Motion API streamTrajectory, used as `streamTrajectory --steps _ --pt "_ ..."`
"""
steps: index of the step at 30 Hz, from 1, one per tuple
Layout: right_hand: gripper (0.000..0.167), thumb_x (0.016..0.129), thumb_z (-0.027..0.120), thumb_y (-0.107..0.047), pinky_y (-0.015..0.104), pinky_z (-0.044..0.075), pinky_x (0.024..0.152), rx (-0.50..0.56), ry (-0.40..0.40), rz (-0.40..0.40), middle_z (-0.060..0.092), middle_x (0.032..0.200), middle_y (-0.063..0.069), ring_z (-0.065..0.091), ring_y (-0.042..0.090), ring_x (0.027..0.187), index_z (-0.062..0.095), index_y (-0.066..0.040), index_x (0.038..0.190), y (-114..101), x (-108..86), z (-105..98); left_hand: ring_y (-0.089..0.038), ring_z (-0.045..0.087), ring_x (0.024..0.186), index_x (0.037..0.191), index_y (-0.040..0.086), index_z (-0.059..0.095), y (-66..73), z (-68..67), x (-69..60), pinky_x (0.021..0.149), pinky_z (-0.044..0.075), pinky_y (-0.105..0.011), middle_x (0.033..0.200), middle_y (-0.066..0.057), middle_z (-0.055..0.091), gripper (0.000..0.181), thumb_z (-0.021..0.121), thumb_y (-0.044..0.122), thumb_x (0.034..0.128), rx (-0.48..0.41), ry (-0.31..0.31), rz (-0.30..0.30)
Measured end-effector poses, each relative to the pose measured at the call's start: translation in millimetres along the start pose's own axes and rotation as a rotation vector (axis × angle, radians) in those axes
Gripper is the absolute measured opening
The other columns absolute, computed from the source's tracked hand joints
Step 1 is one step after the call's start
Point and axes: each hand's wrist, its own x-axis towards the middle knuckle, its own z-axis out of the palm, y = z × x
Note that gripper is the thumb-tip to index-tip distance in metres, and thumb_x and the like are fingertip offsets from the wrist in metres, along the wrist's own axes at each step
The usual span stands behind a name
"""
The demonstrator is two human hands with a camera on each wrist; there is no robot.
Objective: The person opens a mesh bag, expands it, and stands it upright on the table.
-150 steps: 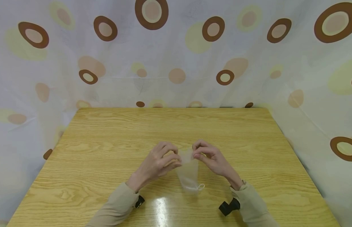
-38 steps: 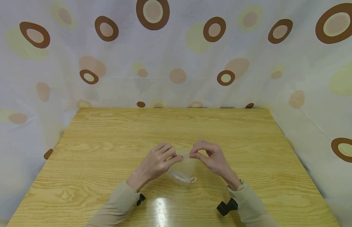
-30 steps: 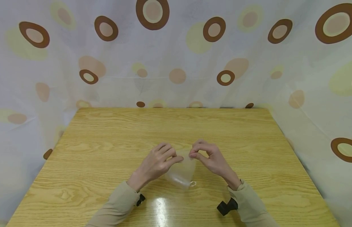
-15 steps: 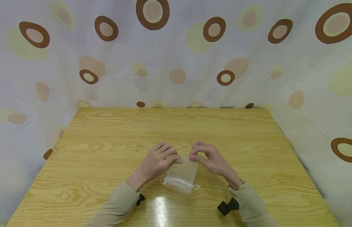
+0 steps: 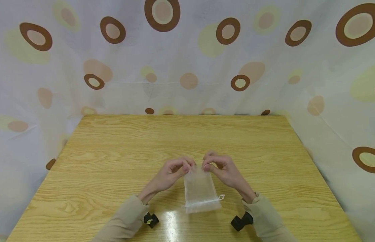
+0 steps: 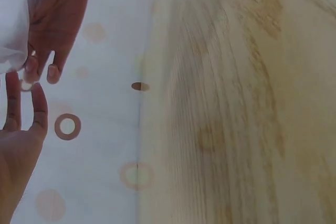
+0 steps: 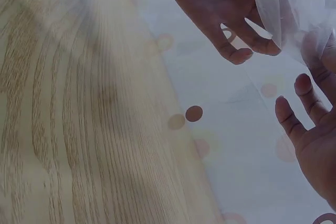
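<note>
A sheer white drawstring pouch [image 5: 200, 188] hangs between the two hands in the head view. Its drawstring end points down toward the near edge of the table, and a cord loop [image 5: 221, 197] sticks out at the right. My left hand [image 5: 170, 174] pinches the upper left corner between thumb and fingers. At the upper right corner, my right hand [image 5: 224, 170] pinches the fabric in the same way. In the right wrist view the pouch's thin fabric [image 7: 294, 9] drapes over the fingers. Only a strip of the pouch [image 6: 11, 30] shows in the left wrist view.
A wooden table [image 5: 129, 141] lies under the hands. Behind it and along both sides hangs a pale curtain [image 5: 187, 60] with brown and beige circles. Black wrist-camera mounts [image 5: 242, 222] sit below the sleeve cuffs.
My left hand has turned so its thumb side faces up. The pouch, earlier slanting left and partly folded, has swung right and now hangs flatter. My right hand has barely moved.
</note>
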Motion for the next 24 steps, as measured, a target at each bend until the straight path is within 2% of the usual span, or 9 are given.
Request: streamTrajectory --steps 3,5,7,9,14,16,19,21,24 --pt "0.011 0.099 0.058 -0.004 0.027 0.049 0.075 0.033 0.003 0.009 0.058 0.088 0.013 0.053 0.013 0.089 0.065 0.001 0.093 -0.8 0.3 2.1 -0.002 0.061 0.104 0.084 -0.006 0.056 0.5 1.9 -1.2 0.097 0.049 -0.025 0.101 -0.003 0.069 0.043 0.049 0.029 0.1067 -0.033 0.041 -0.036" --pt "0.011 0.100 0.057 -0.004 0.027 0.048 0.074 0.045 0.013 0.022 0.057 0.087 0.011 0.053 0.012 0.088 0.064 0.002 0.094 -1.4 0.2 3.2 -0.002 0.060 0.097 0.083 -0.006 0.055 0.0 2.7 -1.6 0.090 0.049 -0.022 0.097 0.012 0.065 0.045 0.050 0.032 0.1061 -0.032 0.059 -0.038" --pt "0.012 0.100 0.057 -0.005 0.026 0.048 0.073 0.049 0.028 0.040 0.057 0.087 0.010 0.053 0.011 0.087 0.064 0.002 0.094 -1.8 -0.4 4.1 -0.004 0.060 0.093 0.085 -0.007 0.055 -1.7 2.7 -2.3 0.087 0.050 -0.022 0.095 0.017 0.063 0.046 0.050 0.033 0.1056 -0.040 0.059 -0.030" --pt "0.014 0.100 0.057 -0.007 0.025 0.048 0.072 0.045 0.045 0.055 0.058 0.087 0.007 0.054 0.009 0.087 0.063 0.002 0.093 -2.1 -0.9 4.7 -0.003 0.061 0.096 0.090 -0.010 0.057 -3.4 2.1 -2.9 0.089 0.051 -0.023 0.097 0.013 0.066 0.046 0.052 0.033 0.1051 -0.054 0.029 -0.023" --pt "0.017 0.101 0.057 -0.008 0.022 0.049 0.074 0.042 0.089 0.060 0.061 0.088 -0.004 0.055 0.005 0.086 0.062 0.006 0.092 -1.1 -1.5 5.8 -0.005 0.062 0.109 0.104 -0.008 0.063 -5.9 1.5 -3.1 0.108 0.048 -0.034 0.101 -0.021 0.067 0.033 0.071 0.023 0.0953 -0.065 -0.095 0.011" --pt "0.018 0.101 0.056 -0.007 0.021 0.050 0.073 0.048 0.099 0.062 0.061 0.090 -0.007 0.056 0.005 0.086 0.061 0.007 0.091 -1.0 -1.6 6.0 -0.005 0.062 0.112 0.102 -0.006 0.065 -5.8 2.2 -2.6 0.112 0.046 -0.037 0.100 -0.028 0.065 0.027 0.077 0.016 0.0903 -0.053 -0.117 0.028" --pt "0.017 0.102 0.055 -0.005 0.023 0.049 0.069 0.052 0.098 0.056 0.061 0.087 -0.002 0.055 0.007 0.085 0.061 0.007 0.092 -1.9 -1.5 6.2 -0.007 0.062 0.110 0.099 -0.008 0.065 -4.9 3.7 -1.7 0.110 0.047 -0.037 0.098 -0.024 0.066 0.020 0.075 0.007 0.0902 -0.074 -0.099 0.050" --pt "0.016 0.102 0.055 -0.005 0.025 0.048 0.069 0.058 0.090 0.052 0.060 0.086 0.003 0.054 0.009 0.083 0.061 0.006 0.092 -2.6 -1.6 6.3 -0.007 0.062 0.109 0.097 -0.009 0.065 -4.0 4.2 -1.7 0.107 0.049 -0.034 0.101 -0.013 0.069 0.016 0.070 0.006 0.0936 -0.110 -0.064 0.053" --pt "0.015 0.102 0.055 -0.006 0.027 0.047 0.069 0.087 0.079 0.054 0.058 0.085 0.004 0.052 0.011 0.083 0.061 0.004 0.093 -3.9 -1.6 6.7 -0.007 0.061 0.107 0.097 0.002 0.070 -3.1 4.5 -1.3 0.099 0.052 -0.026 0.108 0.004 0.068 0.010 0.063 0.009 0.0994 -0.195 -0.021 0.052"
